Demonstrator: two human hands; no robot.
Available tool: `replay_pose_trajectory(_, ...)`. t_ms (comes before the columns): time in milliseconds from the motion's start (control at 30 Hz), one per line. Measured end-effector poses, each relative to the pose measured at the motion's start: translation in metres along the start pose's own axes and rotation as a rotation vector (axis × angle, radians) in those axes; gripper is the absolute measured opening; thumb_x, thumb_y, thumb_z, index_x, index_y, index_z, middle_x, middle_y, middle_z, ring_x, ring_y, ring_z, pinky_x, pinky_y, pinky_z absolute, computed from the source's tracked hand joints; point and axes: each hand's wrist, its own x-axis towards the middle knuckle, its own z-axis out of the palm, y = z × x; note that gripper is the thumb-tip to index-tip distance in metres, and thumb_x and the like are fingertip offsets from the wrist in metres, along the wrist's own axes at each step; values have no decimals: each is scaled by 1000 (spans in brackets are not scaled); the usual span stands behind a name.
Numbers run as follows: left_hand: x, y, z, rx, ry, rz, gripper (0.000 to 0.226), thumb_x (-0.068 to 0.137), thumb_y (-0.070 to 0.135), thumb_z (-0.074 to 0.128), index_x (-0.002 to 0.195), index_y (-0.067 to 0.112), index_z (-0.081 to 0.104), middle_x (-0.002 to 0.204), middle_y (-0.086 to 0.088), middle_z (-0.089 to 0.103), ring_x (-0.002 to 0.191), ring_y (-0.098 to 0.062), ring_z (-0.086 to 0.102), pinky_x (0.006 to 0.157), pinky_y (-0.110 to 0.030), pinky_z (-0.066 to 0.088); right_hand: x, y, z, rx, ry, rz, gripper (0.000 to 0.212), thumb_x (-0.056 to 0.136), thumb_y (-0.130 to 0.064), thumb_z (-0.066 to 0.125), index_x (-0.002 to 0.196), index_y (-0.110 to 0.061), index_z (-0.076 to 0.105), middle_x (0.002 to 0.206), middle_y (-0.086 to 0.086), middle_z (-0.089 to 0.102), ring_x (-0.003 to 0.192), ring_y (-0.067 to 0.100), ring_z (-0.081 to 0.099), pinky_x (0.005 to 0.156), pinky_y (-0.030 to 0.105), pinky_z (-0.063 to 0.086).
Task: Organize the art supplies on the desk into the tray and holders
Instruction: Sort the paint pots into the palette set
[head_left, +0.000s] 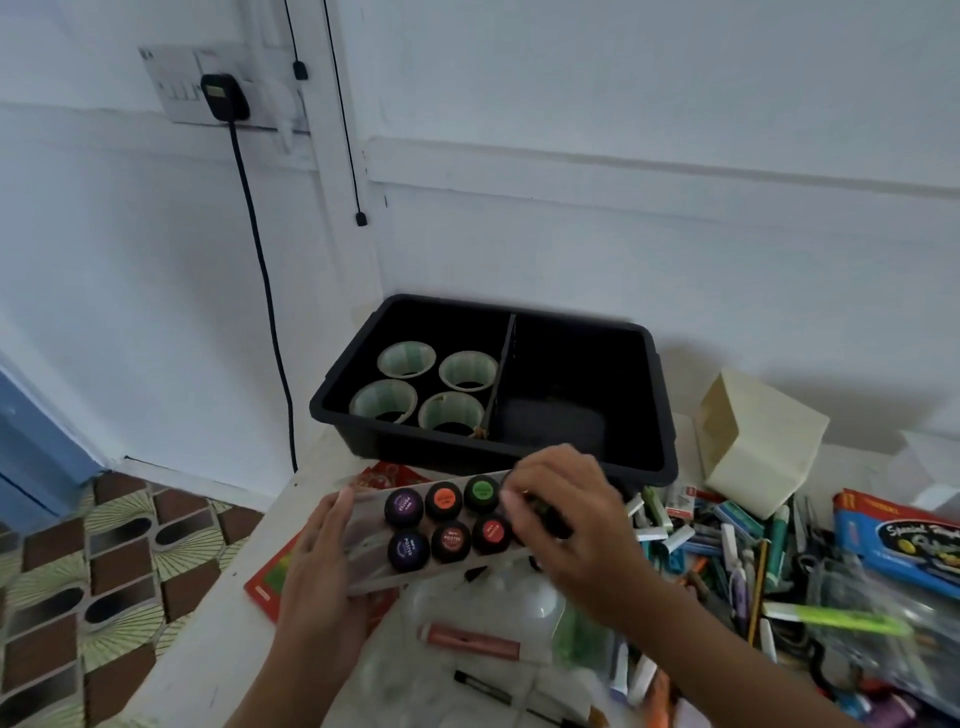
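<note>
the background is a white wall (623, 104) carrying a socket plate (176, 78) with a black plug (223, 96); its cable (260, 270) drops to a patterned tile floor (104, 571). the work surface is a white desk (208, 665).

head view. we see the left hand (319, 561) with its fingers straight, laid flat against the left end of a clear paint set (449, 519); it is released, not clenched. the right hand (566, 519) has its fingers (519, 499) curled over the right end of the same set, grasping it. motion blur hides whether these fingers also pinch a single pot. between the two hands we count six capped pots in two rows: purple, orange and green on the far row, dark purple, brown-red and red on the near row.

directly beyond the right hand stands the black tray (405, 449), split by a divider (501, 369). the compartment beyond the left hand holds four paper cups (407, 358), upright, two by two.

beneath the left hand lies a red booklet (265, 582). nearer to us than the right hand lie a pink tube (470, 642) and a black pen (483, 686). outboard of the right hand we find a loose pile of pens and markers (727, 545), a green highlighter (831, 618), a blue crayon box (893, 540) and, beyond the pile, a cream carton (753, 441) beside the tray.
</note>
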Motion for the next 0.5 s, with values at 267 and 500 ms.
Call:
replay_pose_trajectory(267, -4, 7, 7, 41, -33, 32, 47, 98, 40, 54, 128, 4, 59, 118, -17, 72, 100, -37, 72, 68, -41, 59, -55, 51, -33, -322, -120, 48, 9, 84, -26, 60, 79, -21, 56, 74, -14, 44, 67, 8, 38, 65, 23, 32)
replay_pose_trajectory(500, -5, 5, 6, 40, 1, 38, 42, 101, 39, 55, 130, 8, 59, 120, -15, 72, 101, -36, 73, 72, -44, 58, -83, 71, -37, -556, -405, 153, 44, 71, -32, 68, 114, -26, 67, 117, -9, 62, 110, 19, 53, 86, 40, 47)
